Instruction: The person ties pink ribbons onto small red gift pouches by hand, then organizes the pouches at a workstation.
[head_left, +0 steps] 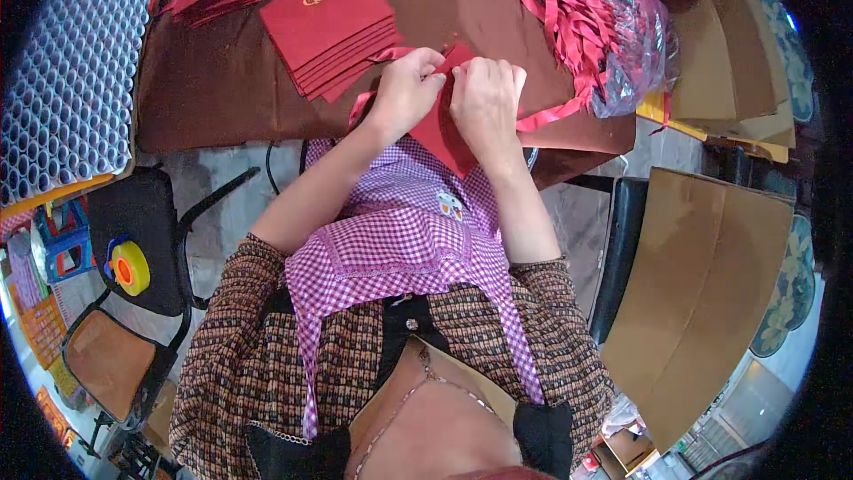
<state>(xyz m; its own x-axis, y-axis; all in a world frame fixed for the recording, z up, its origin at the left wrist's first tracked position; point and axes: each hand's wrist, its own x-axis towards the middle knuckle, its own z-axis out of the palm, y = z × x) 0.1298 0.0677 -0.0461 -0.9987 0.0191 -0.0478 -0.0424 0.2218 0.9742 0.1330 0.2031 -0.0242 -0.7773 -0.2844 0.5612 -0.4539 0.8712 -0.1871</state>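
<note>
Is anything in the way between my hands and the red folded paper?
Nothing visible. The left hand and right hand both hold the red folded paper; the stack of red bags lies off to the left hand's side.

A pile of red bags (333, 27) lies on the brown table (213, 80). A yellow tape roll (130, 268) sits on a black chair (147, 209), and big brown cardboard sheets (702, 293) stand at the side.
</note>
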